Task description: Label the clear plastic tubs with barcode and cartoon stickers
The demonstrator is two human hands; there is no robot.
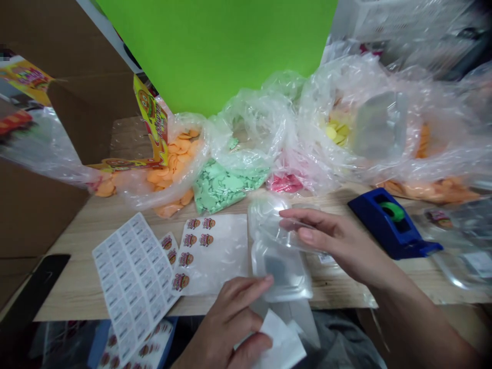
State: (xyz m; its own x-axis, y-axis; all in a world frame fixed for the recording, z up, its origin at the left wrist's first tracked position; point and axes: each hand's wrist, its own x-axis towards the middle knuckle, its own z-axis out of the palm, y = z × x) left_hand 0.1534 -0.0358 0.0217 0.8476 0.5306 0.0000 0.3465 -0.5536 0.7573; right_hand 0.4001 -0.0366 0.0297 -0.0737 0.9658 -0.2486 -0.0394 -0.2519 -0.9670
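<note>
My right hand (338, 238) pinches a thin clear plastic piece (286, 233) between thumb and fingers, above an open clear plastic clamshell box (284, 277) lying at the table's front edge. My left hand (234, 323) is curled at the near edge, a folded white paper (282, 341) held at its thumb, its index finger reaching over the box's lower half. Left of the box is a sticker sheet (221, 251) with several burger stickers along one side. A sheet of white barcode labels (134, 271) overlaps it and hangs past the edge.
Behind lie clear bags of orange pieces (175, 164), green pieces (226, 184) and pink pieces (284, 182). A blue tape dispenser (392, 225) stands right, near more clear boxes (465, 261). A cardboard carton (92, 118) and a black phone-like object (44, 277) are on the left.
</note>
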